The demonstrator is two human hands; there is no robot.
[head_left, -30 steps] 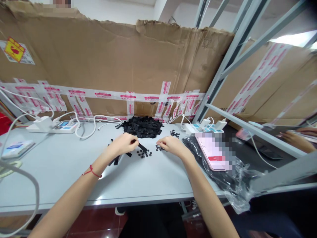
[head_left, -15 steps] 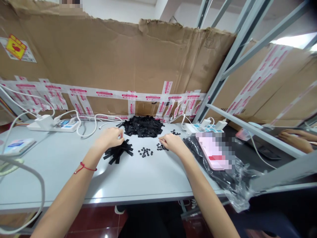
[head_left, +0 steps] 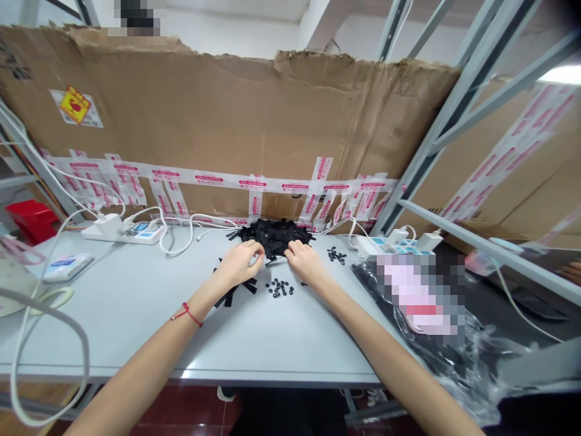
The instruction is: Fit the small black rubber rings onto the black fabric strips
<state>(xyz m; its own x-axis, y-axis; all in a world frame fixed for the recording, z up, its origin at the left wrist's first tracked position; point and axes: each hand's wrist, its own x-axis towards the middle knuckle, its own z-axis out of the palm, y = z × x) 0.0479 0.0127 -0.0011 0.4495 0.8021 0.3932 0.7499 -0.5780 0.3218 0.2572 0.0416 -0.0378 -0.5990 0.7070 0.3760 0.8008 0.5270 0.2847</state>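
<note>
My left hand [head_left: 245, 261] is above the fan of loose black strips [head_left: 231, 295], its thumb and index finger curled together; anything between them is too small to make out. At the front edge of the heaped black strips [head_left: 272, 233], my right hand [head_left: 305, 261] pinches with closed fingers. A short black strip [head_left: 274, 261] runs from its fingertips toward my left hand. Small round black pieces [head_left: 280, 287] lie scattered on the table just below and between the hands. Another group of small black pieces [head_left: 336, 255] sits to the right of my right hand.
White power strips stand at the back left [head_left: 120, 231] and back right [head_left: 385, 245], with loose white cables. A pink phone [head_left: 415, 321] rests on black and clear plastic bags [head_left: 472, 339] at right. A taped cardboard wall [head_left: 218, 121] closes off the back.
Both hands have moved toward each other and up to the heap's front edge. A short black strip now shows between them. The camera view has shifted left.
</note>
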